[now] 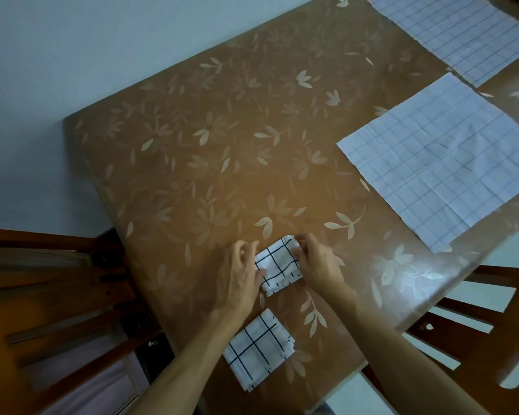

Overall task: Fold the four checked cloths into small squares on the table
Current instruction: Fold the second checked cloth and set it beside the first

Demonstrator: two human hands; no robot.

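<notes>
Head view, lower centre: folded cloth (277, 266) lay between hands; left hand (240, 274) touched its left edge, fingers loose; right hand (318, 265) pinched the right edge.

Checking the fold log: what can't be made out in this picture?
All in the head view:
far cloth: cut off by the top and right edges.
held cloth: sides covered by the left hand and right hand.
near folded cloth: layers too small to count.
</notes>
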